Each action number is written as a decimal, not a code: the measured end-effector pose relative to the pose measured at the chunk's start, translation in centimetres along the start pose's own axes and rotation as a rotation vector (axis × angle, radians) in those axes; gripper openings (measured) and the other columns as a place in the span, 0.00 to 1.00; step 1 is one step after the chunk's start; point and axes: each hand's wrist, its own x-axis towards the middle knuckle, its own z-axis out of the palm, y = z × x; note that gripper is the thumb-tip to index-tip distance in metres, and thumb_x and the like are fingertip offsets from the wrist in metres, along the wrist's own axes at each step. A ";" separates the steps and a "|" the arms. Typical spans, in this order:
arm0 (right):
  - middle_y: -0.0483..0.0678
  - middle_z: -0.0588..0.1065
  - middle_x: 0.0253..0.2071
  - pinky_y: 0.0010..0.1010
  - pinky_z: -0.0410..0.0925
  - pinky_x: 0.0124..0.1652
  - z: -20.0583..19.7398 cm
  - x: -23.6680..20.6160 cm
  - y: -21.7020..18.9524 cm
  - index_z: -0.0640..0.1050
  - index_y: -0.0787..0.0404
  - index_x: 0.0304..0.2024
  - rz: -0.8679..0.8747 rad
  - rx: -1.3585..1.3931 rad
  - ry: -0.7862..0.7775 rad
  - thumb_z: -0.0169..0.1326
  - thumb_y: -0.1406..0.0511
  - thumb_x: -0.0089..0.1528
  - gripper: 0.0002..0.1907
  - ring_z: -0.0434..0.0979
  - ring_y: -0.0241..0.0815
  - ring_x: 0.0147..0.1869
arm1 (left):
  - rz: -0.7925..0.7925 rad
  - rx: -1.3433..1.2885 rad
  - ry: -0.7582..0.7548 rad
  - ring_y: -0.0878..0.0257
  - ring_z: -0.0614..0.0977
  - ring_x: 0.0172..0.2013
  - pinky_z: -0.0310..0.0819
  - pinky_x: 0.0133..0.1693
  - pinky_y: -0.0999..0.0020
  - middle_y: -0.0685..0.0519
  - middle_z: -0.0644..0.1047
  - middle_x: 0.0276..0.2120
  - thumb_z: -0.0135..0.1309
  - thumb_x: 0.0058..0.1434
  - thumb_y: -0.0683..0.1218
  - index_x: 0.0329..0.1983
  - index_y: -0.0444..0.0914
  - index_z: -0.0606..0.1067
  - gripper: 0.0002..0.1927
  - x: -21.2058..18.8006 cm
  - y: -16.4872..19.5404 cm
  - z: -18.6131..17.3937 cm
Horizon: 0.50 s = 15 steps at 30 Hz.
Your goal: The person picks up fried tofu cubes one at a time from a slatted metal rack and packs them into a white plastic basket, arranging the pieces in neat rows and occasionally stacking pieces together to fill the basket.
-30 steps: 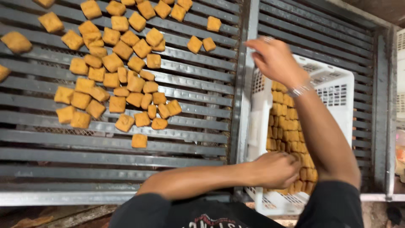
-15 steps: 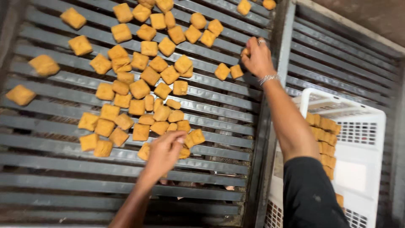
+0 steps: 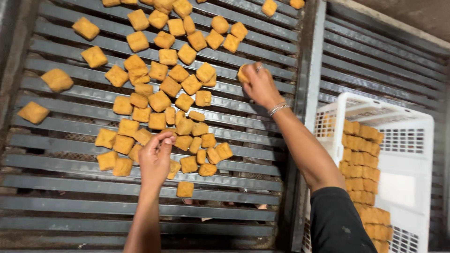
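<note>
The grey slatted rack (image 3: 61, 187) still carries many golden fried squares (image 3: 157, 100). Right of the rack, the white basket (image 3: 408, 140) already holds neat rows – more room shows at its far end. The right hand (image 3: 258, 84) pinches one square; the left hand (image 3: 156, 157) rests half-curled on the pile's near edge.
</note>
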 end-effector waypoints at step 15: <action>0.59 0.72 0.53 0.47 0.68 0.55 1.2 12.6 4.5 0.66 0.64 0.59 0.101 0.227 0.270 0.64 0.73 0.58 0.29 0.74 0.64 0.57 | -0.084 0.090 0.006 0.67 0.83 0.41 0.77 0.44 0.71 0.49 0.84 0.40 0.52 0.69 0.48 0.51 0.30 0.77 0.16 0.1 2.4 -1.3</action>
